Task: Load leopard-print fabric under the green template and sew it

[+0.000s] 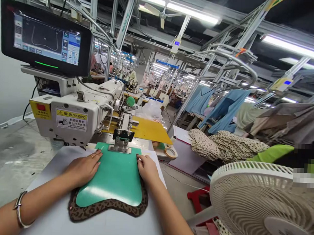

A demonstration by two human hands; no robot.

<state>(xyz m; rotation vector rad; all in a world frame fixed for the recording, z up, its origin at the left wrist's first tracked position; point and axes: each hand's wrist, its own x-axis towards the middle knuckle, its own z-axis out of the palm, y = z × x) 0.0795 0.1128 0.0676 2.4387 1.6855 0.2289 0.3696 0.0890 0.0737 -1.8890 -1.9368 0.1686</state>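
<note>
A green template sheet (pixel 115 178) lies on a dark brown leopard-print fabric piece (pixel 85 213), whose edge shows around the template's lower border and right side. My left hand (pixel 84 166) rests flat on the template's left edge, fingers stretched out and a ring on one of them. At the right edge, my right hand (pixel 147 168) has its fingers curled, thumb and forefinger closed at the fabric's upper right corner. A metal clamp (pixel 120 147) of the sewing machine (pixel 71 110) sits at the template's top edge. The white work surface (pixel 110 228) lies beneath.
A control screen (pixel 46 40) showing a stitch outline stands above the machine head at left. Behind the clamp are a yellow plate (pixel 151 129) and a tape roll (pixel 171 152). A large fan (pixel 262 205) and spotted fabric (pixel 223 144) are at right. Part of a person appears beyond the fan.
</note>
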